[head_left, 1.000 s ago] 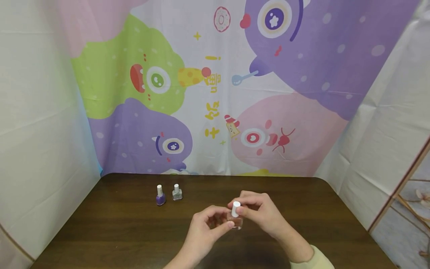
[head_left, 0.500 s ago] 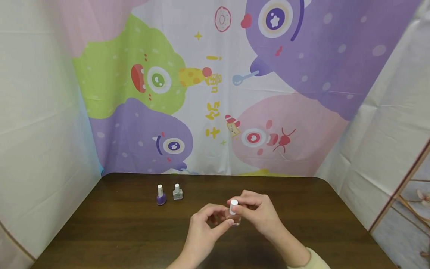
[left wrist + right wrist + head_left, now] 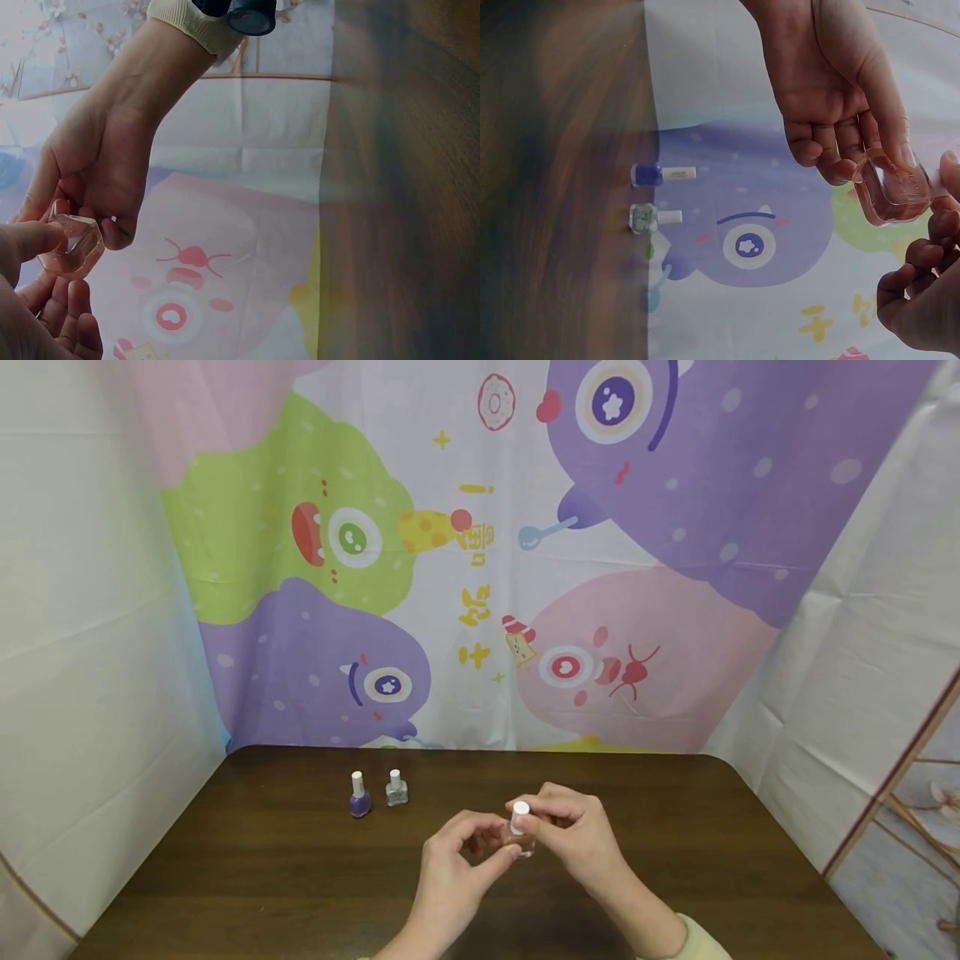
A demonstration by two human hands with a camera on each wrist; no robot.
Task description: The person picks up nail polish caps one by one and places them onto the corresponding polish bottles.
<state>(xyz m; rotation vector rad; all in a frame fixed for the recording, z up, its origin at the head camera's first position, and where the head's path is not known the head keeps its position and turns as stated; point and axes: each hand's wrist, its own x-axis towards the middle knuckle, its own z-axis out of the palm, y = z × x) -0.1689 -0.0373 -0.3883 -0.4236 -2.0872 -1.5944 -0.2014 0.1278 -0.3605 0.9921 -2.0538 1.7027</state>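
Above the table, a clear nail polish bottle [image 3: 525,842] with pinkish-brown polish and a white cap [image 3: 520,817] is held between both hands. My left hand [image 3: 459,868] pinches the glass body between thumb and fingers. The cap is pinched by the thumb and fingers of my right hand [image 3: 581,835]. In the right wrist view the left thumb presses on the flat side of the bottle [image 3: 891,189]. The left wrist view shows the base of the bottle [image 3: 73,246]; its cap is hidden there behind the fingers.
On the dark wooden table [image 3: 300,877], a purple nail polish bottle [image 3: 360,800] and a silver glitter nail polish bottle [image 3: 396,791] stand upright at the back left. A cartoon-printed curtain [image 3: 465,710] hangs behind the table, with pale cloth at both sides.
Both hands have shifted slightly up and left with the nail polish bottle between them. Their hold on it looks the same, and the other two bottles have stayed in place.
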